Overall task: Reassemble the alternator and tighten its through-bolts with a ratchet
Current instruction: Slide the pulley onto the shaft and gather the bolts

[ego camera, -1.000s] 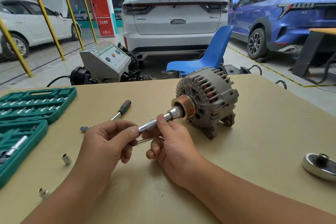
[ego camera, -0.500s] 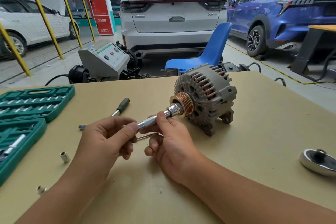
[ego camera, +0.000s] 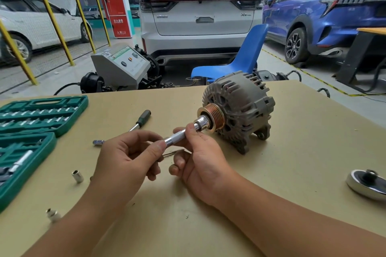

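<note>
Alternator (ego camera: 238, 110) standing right of centre on the tan tabletop (ego camera: 302, 152), copper-coloured ribbed pulley (ego camera: 215, 118) facing near-left. Chrome socket (ego camera: 202, 122) seated against the pulley face, with a chrome extension bar (ego camera: 177, 136) running down-left from it. Right hand (ego camera: 200, 156) under the bar, thumb and forefinger pinching it just behind the socket, remaining fingers curled below. Left hand (ego camera: 129, 158) at the bar's near end, thumb pressed to the tip, other fingers curled around from the far side; end of the bar hidden behind the thumb, so hard to say what, if anything, is attached there. Thin metal rod (ego camera: 173, 152) lying on the tabletop between the two hands, mostly covered. Black-handled driver (ego camera: 142, 120) lying beyond the left hand, shaft partly hidden by the knuckles, a small socket (ego camera: 98, 142) at its near end. Open green socket case (ego camera: 31, 129) at the left edge, cut off by the frame, contents too small to read. Two loose sockets near-left: one (ego camera: 77, 176) beside the case, another (ego camera: 52, 214) nearer, blurred. Round metal dish (ego camera: 367, 185) with a dark knob at the right edge, partly cut off. Beyond the tabletop: grey machine (ego camera: 123, 67), blue chair (ego camera: 240, 60), white car (ego camera: 200, 16).
</note>
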Tool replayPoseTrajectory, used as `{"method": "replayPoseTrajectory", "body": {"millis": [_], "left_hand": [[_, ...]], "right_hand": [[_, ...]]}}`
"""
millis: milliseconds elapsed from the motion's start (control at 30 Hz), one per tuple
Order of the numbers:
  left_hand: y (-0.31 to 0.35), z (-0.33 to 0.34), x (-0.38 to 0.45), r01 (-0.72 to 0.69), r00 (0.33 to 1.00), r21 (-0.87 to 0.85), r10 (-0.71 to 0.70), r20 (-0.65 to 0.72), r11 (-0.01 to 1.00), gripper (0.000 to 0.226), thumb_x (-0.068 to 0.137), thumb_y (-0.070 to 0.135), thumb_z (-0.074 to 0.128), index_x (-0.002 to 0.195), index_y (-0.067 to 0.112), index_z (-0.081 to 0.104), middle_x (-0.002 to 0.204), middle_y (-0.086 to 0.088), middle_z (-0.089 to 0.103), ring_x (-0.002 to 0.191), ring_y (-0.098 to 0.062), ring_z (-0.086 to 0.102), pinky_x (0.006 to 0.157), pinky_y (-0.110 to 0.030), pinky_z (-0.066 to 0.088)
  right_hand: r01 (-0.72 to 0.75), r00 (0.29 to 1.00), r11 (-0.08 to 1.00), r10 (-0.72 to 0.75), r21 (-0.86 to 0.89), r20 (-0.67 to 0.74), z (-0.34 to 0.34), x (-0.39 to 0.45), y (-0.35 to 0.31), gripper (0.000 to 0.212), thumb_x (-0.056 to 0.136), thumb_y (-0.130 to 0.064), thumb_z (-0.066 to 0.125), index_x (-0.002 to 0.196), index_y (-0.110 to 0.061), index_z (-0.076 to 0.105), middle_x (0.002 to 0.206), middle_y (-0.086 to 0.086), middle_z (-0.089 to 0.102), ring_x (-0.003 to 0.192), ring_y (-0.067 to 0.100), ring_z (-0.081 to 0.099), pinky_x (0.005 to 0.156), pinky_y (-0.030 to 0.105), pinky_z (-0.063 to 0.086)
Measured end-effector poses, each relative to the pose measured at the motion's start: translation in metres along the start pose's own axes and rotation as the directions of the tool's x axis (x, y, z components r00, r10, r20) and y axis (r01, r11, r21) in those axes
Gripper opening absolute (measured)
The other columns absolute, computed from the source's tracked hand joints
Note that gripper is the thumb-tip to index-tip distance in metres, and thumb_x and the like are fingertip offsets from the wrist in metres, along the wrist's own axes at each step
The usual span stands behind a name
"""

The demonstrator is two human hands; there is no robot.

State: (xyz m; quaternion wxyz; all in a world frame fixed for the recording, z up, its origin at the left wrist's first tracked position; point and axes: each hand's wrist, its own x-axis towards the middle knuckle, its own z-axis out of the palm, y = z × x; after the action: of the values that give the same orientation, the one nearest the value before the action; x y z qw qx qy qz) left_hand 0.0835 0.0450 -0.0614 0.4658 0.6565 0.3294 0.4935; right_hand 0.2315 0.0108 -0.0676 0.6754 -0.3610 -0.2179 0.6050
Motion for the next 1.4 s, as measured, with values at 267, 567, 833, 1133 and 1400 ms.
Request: {"method": "replayPoseTrajectory", "body": {"millis": [267, 567, 833, 1133, 1400], "left_hand": [[0.003, 0.002, 0.002, 0.271, 0.961, -0.169, -0.259, 0.093, 0.947, 0.020, 0.074, 0.031, 0.075, 0.087, 0.016, 0.078, 0.070, -0.025, 0.067, 0.044, -0.026, 0.058, 0.042, -0.031, 0.051], [0.000, -0.001, 0.003, 0.113, 0.993, -0.095, -0.116, -0.023, 0.989, 0.009, 0.086, 0.006, 0.074, 0.082, 0.011, 0.080, 0.066, -0.025, 0.067, 0.046, -0.025, 0.058, 0.045, -0.031, 0.051], [0.006, -0.006, 0.004, 0.076, 0.996, -0.071, -0.080, -0.049, 0.995, 0.017, 0.068, 0.022, 0.080, 0.081, 0.011, 0.081, 0.066, -0.025, 0.067, 0.045, -0.025, 0.058, 0.045, -0.030, 0.052], [0.000, -0.007, 0.003, 0.126, 0.992, -0.068, -0.126, 0.012, 0.990, 0.021, 0.067, 0.014, 0.088, 0.087, 0.011, 0.081, 0.070, -0.021, 0.069, 0.055, -0.026, 0.064, 0.053, -0.030, 0.056], [0.011, -0.004, 0.001, 0.200, 0.980, -0.122, -0.195, 0.051, 0.972, 0.019, 0.072, 0.021, 0.077, 0.085, 0.008, 0.079, 0.067, -0.023, 0.066, 0.046, -0.022, 0.056, 0.043, -0.028, 0.049]], "right_hand": [[-0.008, 1.000, 1.000, 0.009, 0.007, -0.025, -0.002, 0.000, -0.003, 0.032, 0.107, -0.039, 0.048, 0.109, -0.009, 0.058, 0.092, 0.014, 0.065, 0.044, 0.014, 0.040, 0.047, 0.027, 0.042], [0.025, 1.000, 0.990, -0.026, -0.135, -0.004, -0.001, 0.000, -0.005, 0.036, 0.106, -0.040, 0.049, 0.107, -0.005, 0.058, 0.067, 0.007, 0.064, 0.043, 0.014, 0.040, 0.046, 0.026, 0.042], [-0.003, 0.999, 0.989, 0.008, -0.145, 0.035, -0.004, 0.000, -0.006, 0.035, 0.104, -0.042, 0.052, 0.098, -0.008, 0.059, 0.066, 0.007, 0.063, 0.044, 0.014, 0.041, 0.046, 0.027, 0.043], [0.005, 0.999, 0.994, 0.001, -0.109, 0.055, -0.006, 0.003, -0.005, 0.034, 0.105, -0.039, 0.051, 0.104, -0.006, 0.059, 0.064, 0.006, 0.061, 0.043, 0.012, 0.041, 0.047, 0.026, 0.042], [0.014, 0.997, 0.996, -0.007, -0.092, 0.075, -0.007, 0.002, -0.004, 0.033, 0.106, -0.037, 0.050, 0.105, -0.006, 0.061, 0.066, 0.007, 0.062, 0.044, 0.013, 0.042, 0.048, 0.026, 0.042]]}}
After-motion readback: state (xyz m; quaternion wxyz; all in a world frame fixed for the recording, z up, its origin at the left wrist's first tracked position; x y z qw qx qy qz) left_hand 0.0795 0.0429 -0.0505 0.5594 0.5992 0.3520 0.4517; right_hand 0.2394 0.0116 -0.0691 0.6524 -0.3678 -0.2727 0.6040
